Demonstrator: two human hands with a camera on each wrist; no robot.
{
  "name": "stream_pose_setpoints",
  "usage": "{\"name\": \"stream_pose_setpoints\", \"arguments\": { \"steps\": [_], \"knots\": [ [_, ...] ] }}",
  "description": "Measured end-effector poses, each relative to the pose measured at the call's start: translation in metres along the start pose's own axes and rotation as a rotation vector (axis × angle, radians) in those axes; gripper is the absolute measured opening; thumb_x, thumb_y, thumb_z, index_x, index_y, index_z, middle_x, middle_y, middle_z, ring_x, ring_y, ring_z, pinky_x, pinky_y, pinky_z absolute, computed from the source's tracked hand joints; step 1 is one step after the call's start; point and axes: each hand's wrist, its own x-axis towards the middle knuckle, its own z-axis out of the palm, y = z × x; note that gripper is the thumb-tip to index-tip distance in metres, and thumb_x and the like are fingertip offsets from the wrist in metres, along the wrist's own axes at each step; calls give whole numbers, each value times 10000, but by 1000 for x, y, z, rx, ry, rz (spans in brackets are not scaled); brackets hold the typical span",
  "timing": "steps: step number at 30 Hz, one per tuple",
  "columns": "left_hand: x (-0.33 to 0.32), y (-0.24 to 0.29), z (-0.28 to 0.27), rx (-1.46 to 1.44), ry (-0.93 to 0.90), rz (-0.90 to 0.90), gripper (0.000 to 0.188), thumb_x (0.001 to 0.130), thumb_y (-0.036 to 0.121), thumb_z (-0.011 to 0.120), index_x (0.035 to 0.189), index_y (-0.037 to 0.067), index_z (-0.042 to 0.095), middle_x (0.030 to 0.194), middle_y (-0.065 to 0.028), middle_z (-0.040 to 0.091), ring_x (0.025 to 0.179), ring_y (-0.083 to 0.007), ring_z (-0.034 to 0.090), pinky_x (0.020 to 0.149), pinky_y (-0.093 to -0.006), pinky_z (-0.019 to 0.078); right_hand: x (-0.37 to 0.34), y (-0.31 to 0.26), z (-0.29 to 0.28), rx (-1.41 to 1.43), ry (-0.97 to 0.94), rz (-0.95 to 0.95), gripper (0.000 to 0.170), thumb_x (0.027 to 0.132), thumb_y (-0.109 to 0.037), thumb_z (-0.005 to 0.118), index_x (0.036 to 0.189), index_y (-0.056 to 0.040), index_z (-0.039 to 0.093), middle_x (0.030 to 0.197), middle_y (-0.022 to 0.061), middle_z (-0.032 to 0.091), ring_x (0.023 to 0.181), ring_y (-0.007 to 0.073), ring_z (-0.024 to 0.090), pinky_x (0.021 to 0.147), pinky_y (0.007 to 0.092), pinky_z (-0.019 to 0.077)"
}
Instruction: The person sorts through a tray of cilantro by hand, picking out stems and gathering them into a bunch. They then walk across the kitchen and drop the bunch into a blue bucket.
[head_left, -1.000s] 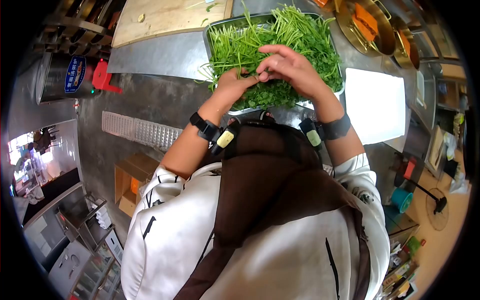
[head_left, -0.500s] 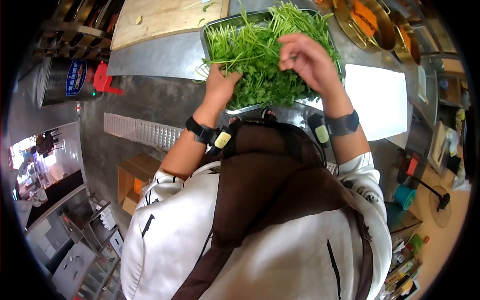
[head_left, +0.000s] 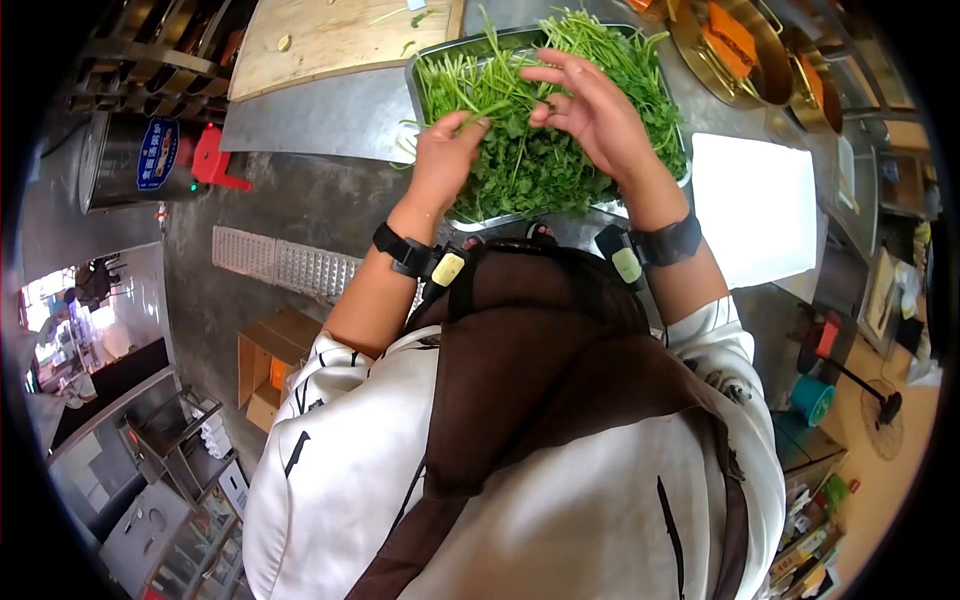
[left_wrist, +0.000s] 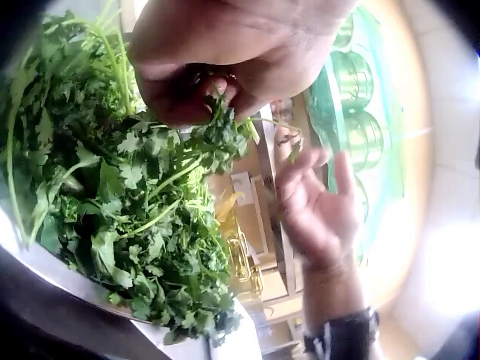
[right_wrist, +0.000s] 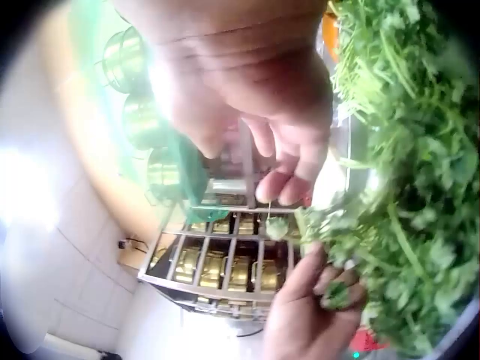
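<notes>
A heap of cilantro [head_left: 540, 150], pale stems towards the back and leaves in front, fills a metal tray [head_left: 412, 85]. My left hand [head_left: 442, 160] grips a few stems at the tray's left side. In the left wrist view a leafy cilantro sprig [left_wrist: 221, 142] sticks out between its curled fingers. My right hand [head_left: 605, 125] hovers above the heap, fingers loosely extended, thumb apart from them. A small leaf on a thin stem [right_wrist: 277, 227] shows just under its fingertips in the right wrist view.
A wooden board [head_left: 330, 40] with green scraps lies behind and left of the tray. Brass pans [head_left: 745, 90] holding orange blocks stand back right. A white sheet or lid [head_left: 752, 210] sits right of the tray. A red stool [head_left: 215, 160] is at the left.
Both hands were together over the leaves, then parted. The right hand swung right and has come back towards the left hand, which moved left and now raises its stems.
</notes>
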Motion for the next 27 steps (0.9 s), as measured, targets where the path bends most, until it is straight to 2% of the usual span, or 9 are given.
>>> {"name": "stream_pose_setpoints", "arguments": {
  "steps": [1, 3, 5, 7, 8, 11, 17, 21, 27],
  "knots": [
    [1, 0, -5, 2, 4, 2, 98, 848, 170, 594, 832, 78, 624, 602, 58, 461, 543, -28, 387, 480, -208, 290, 2, 7, -4, 2, -5, 0, 390, 932, -252, 451, 1203, 27, 463, 1061, 126, 583, 801, 170, 589, 749, 298, 491],
    [3, 1, -15, -294, 53, -103, 85, 844, 156, 593, 787, 96, 575, 566, 78, 374, 524, -44, 336, 491, -199, 270, 4, 23, -11, -542, 31, 147, 369, 926, -226, 472, 1226, -13, 464, 1172, 111, 543, 823, 145, 570, 758, 287, 485],
    [1, 3, -20, -410, 10, -191, 91, 848, 167, 578, 791, 112, 534, 570, 70, 307, 541, -67, 293, 557, -243, 281, 9, 60, -19, -725, -69, 24, 387, 840, -164, 600, 1192, -36, 502, 1048, 93, 597, 774, 133, 572, 686, 270, 477],
    [1, 2, -22, -475, 34, -230, 95, 844, 190, 577, 803, 117, 533, 573, 73, 315, 546, -68, 305, 581, -266, 298, 6, 57, 1, -932, -132, 104, 403, 820, -161, 620, 1188, -46, 507, 1057, 93, 596, 776, 155, 570, 696, 287, 476],
    [2, 1, -24, -474, 37, -229, 95, 844, 190, 577, 803, 117, 533, 573, 73, 315, 546, -68, 305, 581, -266, 298, 8, 67, -1, -978, -134, 129, 400, 806, -158, 625, 1173, -42, 517, 1052, 121, 591, 789, 214, 581, 710, 324, 478],
    [6, 1, -33, -516, 114, -196, 96, 841, 198, 577, 815, 117, 533, 576, 75, 320, 547, -69, 306, 589, -270, 310, 10, 78, -7, -1154, -158, 49, 398, 788, -156, 631, 1154, -42, 527, 1009, 148, 593, 802, 256, 588, 728, 352, 476],
    [-2, 12, -42, -471, 165, -116, 91, 839, 186, 594, 819, 126, 529, 590, 67, 341, 559, -65, 319, 605, -274, 332, 12, 88, -32, -1062, -81, -11, 208, 798, -133, 602, 966, -11, 594, 891, 124, 598, 720, 239, 573, 677, 330, 466],
    [-3, 21, -37, -405, 233, -75, 136, 828, 168, 615, 743, 127, 518, 648, 62, 417, 604, -58, 371, 586, -263, 336, 14, 90, -35, -874, -43, 153, 183, 804, -120, 602, 957, -21, 591, 817, 79, 597, 659, 177, 537, 624, 304, 456],
    [11, 53, -44, -315, 339, 283, 115, 841, 156, 615, 845, 43, 599, 653, 52, 484, 573, -43, 393, 545, -202, 332, 12, 81, -25, -909, 2, 37, 174, 788, -135, 625, 932, -40, 601, 810, 64, 598, 661, 167, 544, 616, 301, 457]
  ]
}}
